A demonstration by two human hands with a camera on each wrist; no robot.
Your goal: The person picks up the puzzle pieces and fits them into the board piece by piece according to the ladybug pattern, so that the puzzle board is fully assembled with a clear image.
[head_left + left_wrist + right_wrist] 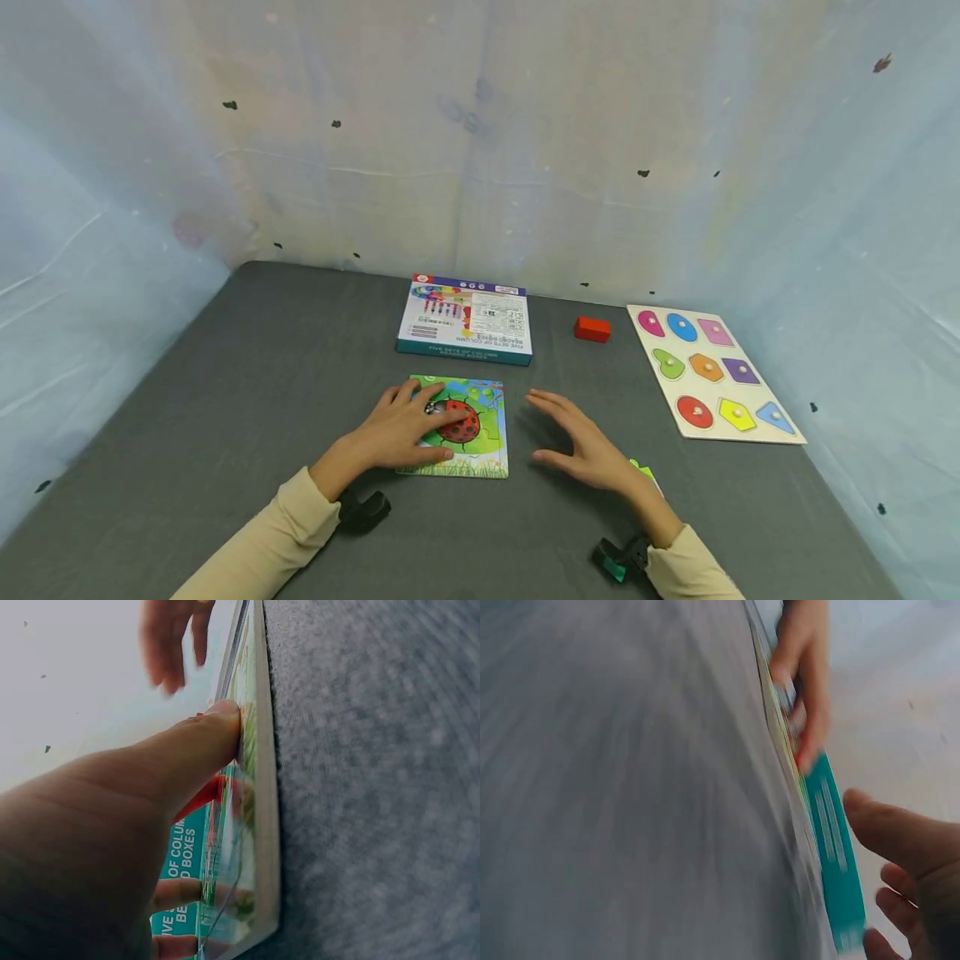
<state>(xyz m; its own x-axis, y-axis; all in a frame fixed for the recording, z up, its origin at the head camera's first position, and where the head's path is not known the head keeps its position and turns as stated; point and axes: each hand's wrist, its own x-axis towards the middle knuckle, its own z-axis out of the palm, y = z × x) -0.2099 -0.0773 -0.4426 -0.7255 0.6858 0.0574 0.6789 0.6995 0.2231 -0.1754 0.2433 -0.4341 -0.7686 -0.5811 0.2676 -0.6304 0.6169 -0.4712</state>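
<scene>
A square ladybug picture puzzle (491,433) lies flat on the dark table. My left hand (405,427) rests on its left half, fingers spread over the ladybug and covering part of it. In the left wrist view, the thumb touches the top face of the puzzle board (264,847). To the right of the puzzle, apart from it, my right hand (581,442) is held above the table with nothing in it, fingers extended and thumb apart. Beneath the right wrist a bright green piece (647,472) is mostly hidden.
Behind the puzzle lies a flat cardboard box (465,321) with a teal edge. A red block (592,328) sits right of the box. Farther right is a shape board (678,396) with several colored knobbed pieces. Pale plastic sheeting (480,167) surrounds the table's back and sides.
</scene>
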